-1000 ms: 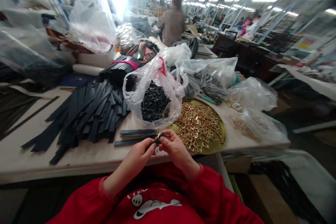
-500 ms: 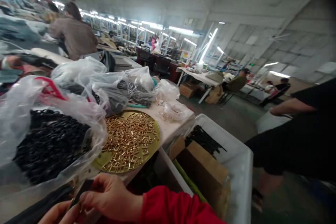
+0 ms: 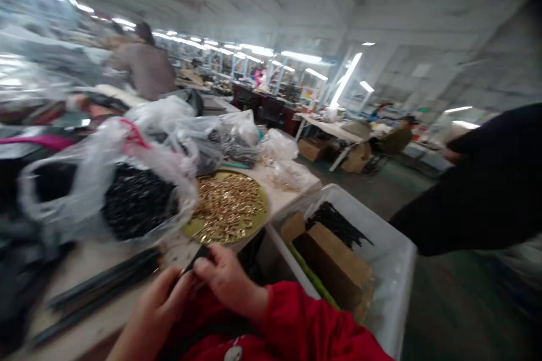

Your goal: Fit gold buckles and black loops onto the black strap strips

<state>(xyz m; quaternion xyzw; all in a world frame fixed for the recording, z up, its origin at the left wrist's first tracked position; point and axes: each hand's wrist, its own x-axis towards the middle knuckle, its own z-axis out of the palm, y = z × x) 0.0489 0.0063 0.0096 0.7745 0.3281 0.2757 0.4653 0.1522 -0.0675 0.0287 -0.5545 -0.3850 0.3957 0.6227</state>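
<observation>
Both hands meet low in the head view, over my lap at the table edge. My right hand (image 3: 228, 277) pinches a short black strap (image 3: 197, 256) between thumb and fingers. My left hand (image 3: 163, 296) closes on the lower end of the same strap; a small pale or metallic bit shows there, too blurred to name. Just beyond lies a round yellow-gold tray (image 3: 263, 215) heaped with small gold rectangular buckles (image 3: 228, 203). Left of it, an open plastic bag (image 3: 91, 186) holds many small black pieces (image 3: 138, 203). Bundles of long black strips (image 3: 105, 276) rest on the table.
A white plastic bin (image 3: 402, 271) stands right of the table, holding a cardboard box (image 3: 339, 259) and black strips (image 3: 334, 223). More plastic bags (image 3: 237, 130) crowd the table's back. A person in dark clothes (image 3: 470, 180) is close on the right; another person (image 3: 150, 65) sits further back.
The view has swung left and down, so the tray, bags and hands appear further right, and more of the table shows. Both hands still hold the black strap.
</observation>
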